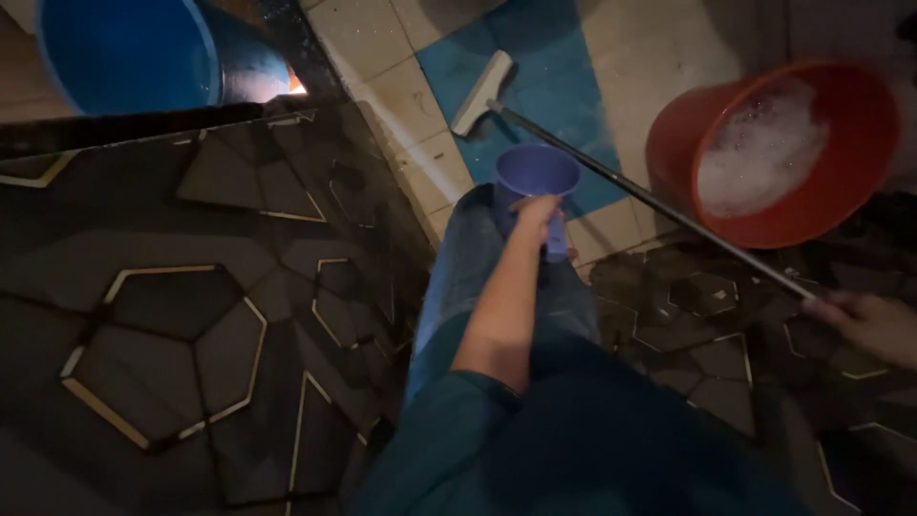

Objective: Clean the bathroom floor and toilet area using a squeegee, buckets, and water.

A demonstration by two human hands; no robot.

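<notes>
My left hand [538,214] reaches forward and grips the handle of a purple plastic mug [535,174], held upright above my knee in blue jeans [463,268]. My right hand [864,323] at the right edge is closed around the end of a long thin metal pole [650,199]. The pole runs up and left to a white squeegee head [482,93], which rests on the blue and cream floor tiles. The mug sits just in front of the pole's middle.
A red basin [673,153] full of soapy foam stands on the floor at the upper right. A large blue barrel [124,53] is at the upper left. A dark mat with pale hexagon lines [191,315] covers the left and lower floor.
</notes>
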